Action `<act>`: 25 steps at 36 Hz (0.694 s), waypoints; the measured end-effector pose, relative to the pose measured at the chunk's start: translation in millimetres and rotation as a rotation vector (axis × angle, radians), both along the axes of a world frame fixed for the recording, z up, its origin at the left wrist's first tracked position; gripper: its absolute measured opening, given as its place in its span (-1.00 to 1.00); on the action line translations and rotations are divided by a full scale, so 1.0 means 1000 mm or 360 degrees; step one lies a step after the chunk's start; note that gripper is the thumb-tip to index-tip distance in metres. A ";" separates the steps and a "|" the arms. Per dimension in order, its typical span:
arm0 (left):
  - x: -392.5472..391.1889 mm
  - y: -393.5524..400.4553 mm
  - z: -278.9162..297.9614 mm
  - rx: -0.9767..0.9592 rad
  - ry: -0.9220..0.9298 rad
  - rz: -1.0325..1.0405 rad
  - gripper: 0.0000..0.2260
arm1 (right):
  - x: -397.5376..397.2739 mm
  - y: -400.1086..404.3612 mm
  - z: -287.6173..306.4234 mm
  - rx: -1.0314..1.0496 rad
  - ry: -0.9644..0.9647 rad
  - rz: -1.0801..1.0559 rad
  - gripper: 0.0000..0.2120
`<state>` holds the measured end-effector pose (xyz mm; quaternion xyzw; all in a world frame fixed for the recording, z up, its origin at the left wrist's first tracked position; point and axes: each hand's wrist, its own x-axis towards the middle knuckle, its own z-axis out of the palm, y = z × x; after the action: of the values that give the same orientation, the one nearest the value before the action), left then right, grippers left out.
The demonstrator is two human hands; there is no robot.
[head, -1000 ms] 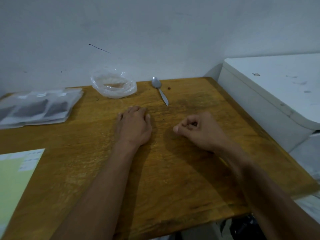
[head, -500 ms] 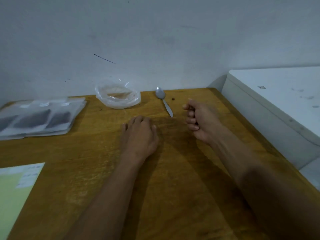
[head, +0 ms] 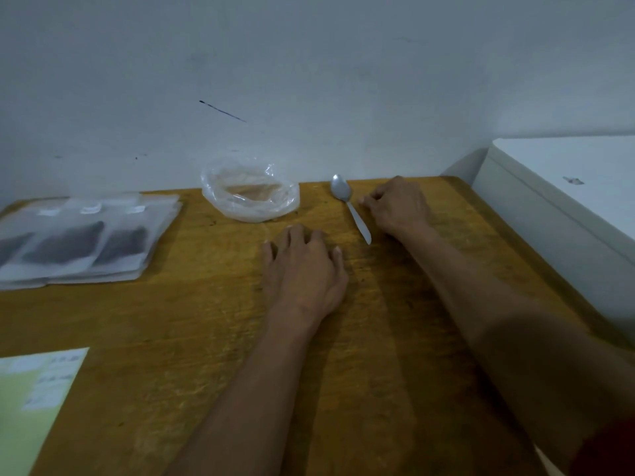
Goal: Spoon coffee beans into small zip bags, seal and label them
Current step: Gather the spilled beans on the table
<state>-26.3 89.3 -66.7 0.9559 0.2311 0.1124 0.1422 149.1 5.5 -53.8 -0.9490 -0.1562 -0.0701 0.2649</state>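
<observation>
A metal spoon (head: 348, 204) lies on the wooden table (head: 171, 321) near the wall, bowl towards the wall. My right hand (head: 398, 207) rests just right of the spoon, fingers curled, fingertips close to the handle; whether they pinch anything is not visible. My left hand (head: 304, 269) lies flat, palm down, fingers spread, holding nothing. A clear plastic bag (head: 249, 192), rolled open and almost empty, sits left of the spoon. Filled zip bags (head: 79, 242) with dark contents and white labels lie stacked at the left.
A sheet of labels on yellow-green backing (head: 32, 403) lies at the table's front left. A white appliance (head: 567, 207) stands against the table's right edge. The wall runs directly behind the table.
My right hand has moved forward and left, from mid-table up to the spot beside the spoon. My left hand stayed flat on the table. The camera view tilted slightly.
</observation>
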 end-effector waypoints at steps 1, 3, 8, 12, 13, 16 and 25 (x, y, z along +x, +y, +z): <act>0.000 0.000 0.000 -0.0005 0.0001 0.0005 -0.57 | 0.001 0.001 -0.001 -0.0008 -0.0011 -0.0001 -0.73; -0.001 0.000 0.002 -0.0014 0.0004 0.0008 -0.57 | 0.002 0.001 -0.003 0.0004 -0.0035 -0.0014 -0.76; -0.002 -0.002 0.002 -0.0032 -0.0010 0.0004 -0.57 | -0.004 0.000 -0.007 -0.0036 -0.0157 -0.0035 -0.76; -0.003 -0.001 0.001 -0.0070 -0.0017 -0.0016 -0.56 | -0.009 0.002 -0.005 -0.0077 -0.0167 -0.0094 -0.76; -0.003 -0.002 0.001 -0.0085 -0.0021 -0.0020 -0.56 | -0.010 0.003 -0.005 -0.0093 -0.0166 -0.0111 -0.76; -0.005 -0.001 0.001 -0.0111 -0.0026 -0.0031 -0.55 | -0.013 0.008 -0.007 -0.0136 -0.0177 -0.0153 -0.73; -0.007 -0.001 0.006 -0.0136 0.0040 -0.0072 -0.52 | -0.029 0.006 0.002 -0.0147 -0.0066 -0.0249 -0.73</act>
<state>-33.0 88.2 -61.1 0.9553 0.2158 0.0872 0.1825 120.3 11.5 -51.9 -0.9678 -0.0901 -0.1029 0.2112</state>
